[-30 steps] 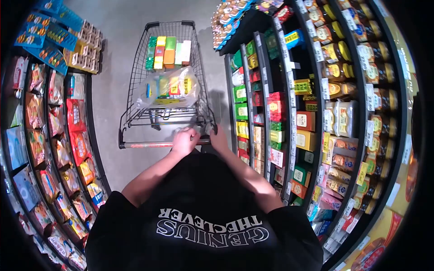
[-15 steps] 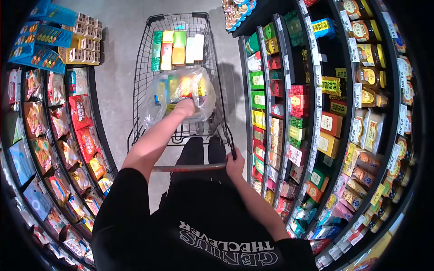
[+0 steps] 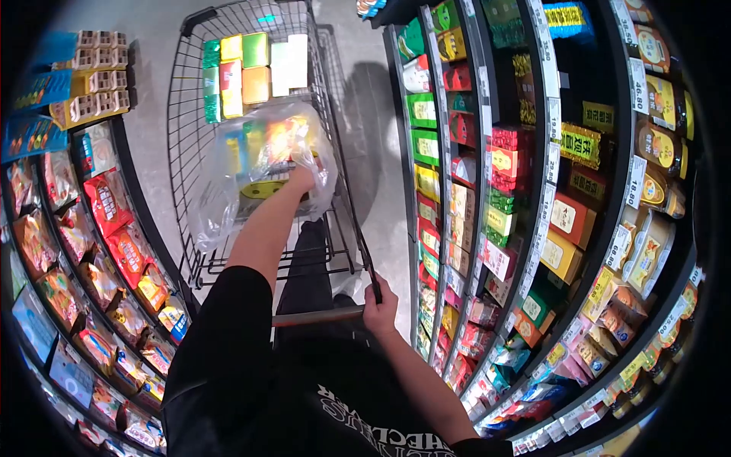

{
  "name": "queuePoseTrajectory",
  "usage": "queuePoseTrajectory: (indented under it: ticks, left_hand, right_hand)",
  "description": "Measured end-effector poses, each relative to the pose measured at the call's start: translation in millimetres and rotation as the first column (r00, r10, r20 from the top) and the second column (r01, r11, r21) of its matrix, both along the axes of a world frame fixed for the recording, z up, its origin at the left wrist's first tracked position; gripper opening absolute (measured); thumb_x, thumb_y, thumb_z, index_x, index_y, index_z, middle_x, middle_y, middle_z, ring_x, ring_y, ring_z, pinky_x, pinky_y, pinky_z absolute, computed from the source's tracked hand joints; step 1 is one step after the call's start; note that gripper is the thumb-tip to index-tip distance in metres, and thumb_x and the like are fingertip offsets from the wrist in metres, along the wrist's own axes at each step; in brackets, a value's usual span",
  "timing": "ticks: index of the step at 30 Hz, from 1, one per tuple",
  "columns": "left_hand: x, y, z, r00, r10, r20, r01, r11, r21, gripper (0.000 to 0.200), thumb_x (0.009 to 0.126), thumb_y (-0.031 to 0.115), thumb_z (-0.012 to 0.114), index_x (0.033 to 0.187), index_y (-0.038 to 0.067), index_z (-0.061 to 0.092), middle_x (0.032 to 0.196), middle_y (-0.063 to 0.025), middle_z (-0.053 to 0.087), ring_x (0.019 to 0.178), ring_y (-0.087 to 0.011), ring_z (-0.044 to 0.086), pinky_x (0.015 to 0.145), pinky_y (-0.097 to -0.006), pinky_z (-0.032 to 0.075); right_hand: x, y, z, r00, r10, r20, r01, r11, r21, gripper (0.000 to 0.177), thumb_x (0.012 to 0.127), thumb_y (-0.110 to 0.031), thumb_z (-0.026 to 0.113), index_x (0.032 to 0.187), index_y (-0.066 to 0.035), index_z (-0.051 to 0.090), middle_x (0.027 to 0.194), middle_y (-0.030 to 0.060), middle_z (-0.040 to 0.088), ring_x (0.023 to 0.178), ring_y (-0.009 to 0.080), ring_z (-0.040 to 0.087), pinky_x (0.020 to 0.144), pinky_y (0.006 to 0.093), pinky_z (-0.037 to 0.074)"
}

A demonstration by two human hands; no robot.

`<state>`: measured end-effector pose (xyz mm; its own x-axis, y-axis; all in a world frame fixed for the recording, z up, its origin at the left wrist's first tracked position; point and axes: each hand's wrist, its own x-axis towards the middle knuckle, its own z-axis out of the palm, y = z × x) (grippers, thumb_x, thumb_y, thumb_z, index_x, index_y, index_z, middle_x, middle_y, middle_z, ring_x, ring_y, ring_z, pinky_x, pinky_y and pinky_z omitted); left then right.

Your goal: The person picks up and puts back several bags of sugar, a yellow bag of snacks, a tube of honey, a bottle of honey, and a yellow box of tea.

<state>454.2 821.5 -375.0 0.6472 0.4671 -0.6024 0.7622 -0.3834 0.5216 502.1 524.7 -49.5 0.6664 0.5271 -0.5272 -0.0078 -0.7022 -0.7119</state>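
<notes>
My left hand [image 3: 303, 177] reaches down into a clear plastic bag [image 3: 213, 209] in the near part of the shopping cart [image 3: 177, 99]. Colourful packages [image 3: 293, 137] show through the bag's film. The fingers of this hand are hidden among the bag and its contents, so its grip cannot be made out. My right hand [image 3: 381, 308] is wrapped around the right end of the cart handle [image 3: 327, 315]. Farther forward in the cart lie boxes: green ones [image 3: 211, 95], a green and yellow one [image 3: 256, 52], an orange-topped one [image 3: 256, 85] and pale ones [image 3: 289, 65].
Tall shelves on the right hold boxed goods [image 3: 423, 146], jars [image 3: 655, 99] and price tags [image 3: 638, 85]. Bagged snacks [image 3: 126, 251] fill the left shelves. A display of small packs [image 3: 99, 72] stands at far left. Grey floor [image 3: 373, 152] runs between cart and right shelves.
The cart and bag now appear farther left and tilted in view, and the right shelves loom larger. My left hand stays at the bag; my right hand keeps holding the handle.
</notes>
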Motion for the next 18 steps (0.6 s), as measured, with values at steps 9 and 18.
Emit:
queuePoseTrajectory:
  ticks: [9,18]
  left_hand:
    - [25.8,23.0,-33.5,0.97,-0.221,-0.103,0.21,0.972,-0.107,0.035,0.09,0.029,0.059,0.122,0.016,0.065,0.115,-0.0165,0.07,0.104,-0.0373,0.068,0.087,-0.0468,0.054]
    - [15.8,33.2,-13.8,0.981,-0.172,-0.089,0.166,0.984,-0.066,0.035,0.092,0.037,0.058,0.117,0.015,0.071,0.119,-0.014,0.071,0.109,-0.0334,0.067,0.091,-0.0426,0.053]
  right_hand:
    - [5.2,-1.3,3.5,1.0,0.023,0.011,-0.023,0.999,0.023,0.039,0.096,-0.004,0.058,0.134,0.0,0.06,0.073,0.0013,0.056,0.063,0.0091,0.053,0.06,0.0254,0.043]
    - [11.0,-2.7,1.6,0.998,0.039,0.057,-0.042,0.998,0.053,0.033,0.094,-0.006,0.059,0.126,0.001,0.063,0.077,0.0158,0.066,0.067,0.0258,0.068,0.066,0.0357,0.053]
